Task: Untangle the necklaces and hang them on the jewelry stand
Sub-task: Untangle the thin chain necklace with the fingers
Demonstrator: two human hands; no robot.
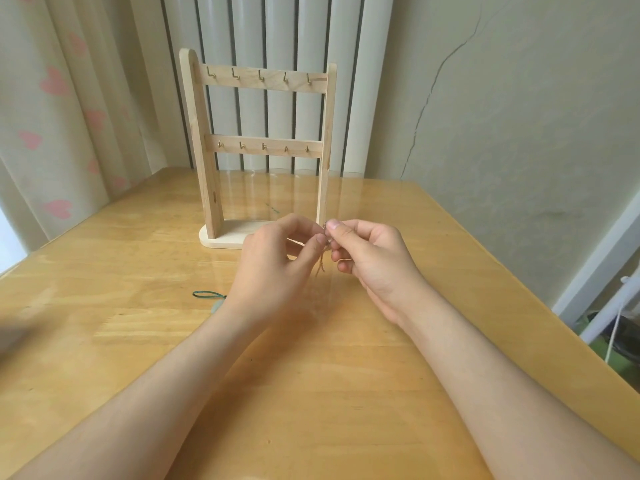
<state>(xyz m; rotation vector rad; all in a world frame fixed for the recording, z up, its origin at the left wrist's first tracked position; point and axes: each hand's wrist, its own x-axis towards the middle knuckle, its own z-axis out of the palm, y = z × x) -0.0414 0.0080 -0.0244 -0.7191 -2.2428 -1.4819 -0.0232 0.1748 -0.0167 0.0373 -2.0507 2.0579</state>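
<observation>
Both hands meet above the surface [121, 271], a little past its middle toward the far edge and just in front of the stand's base. The left hand [273, 258] has its grip closed on a thin chain [321, 266], thumb and forefinger pinching it, the other fingers curled. The right hand [374, 258] pinches the same chain from the other side, thumb on top, so the two grips nearly touch. A short twisted length of chain hangs down between them, clear of the surface. How many strands it holds is too fine to tell.

The stand [202, 140] is upright near the far edge, two wooden posts on a flat base, with an upper bar [221, 79] and a lower bar [228, 148], each carrying a row of small metal hooks. A green cord [204, 294] lies flat toward the left edge, just beside the left wrist, its loop pointing left. A pale pendant [217, 306] on it is partly hidden by the wrist.

Behind the far edge is a white radiator [280, 29], with a heart-print curtain [52, 98] to its left.
</observation>
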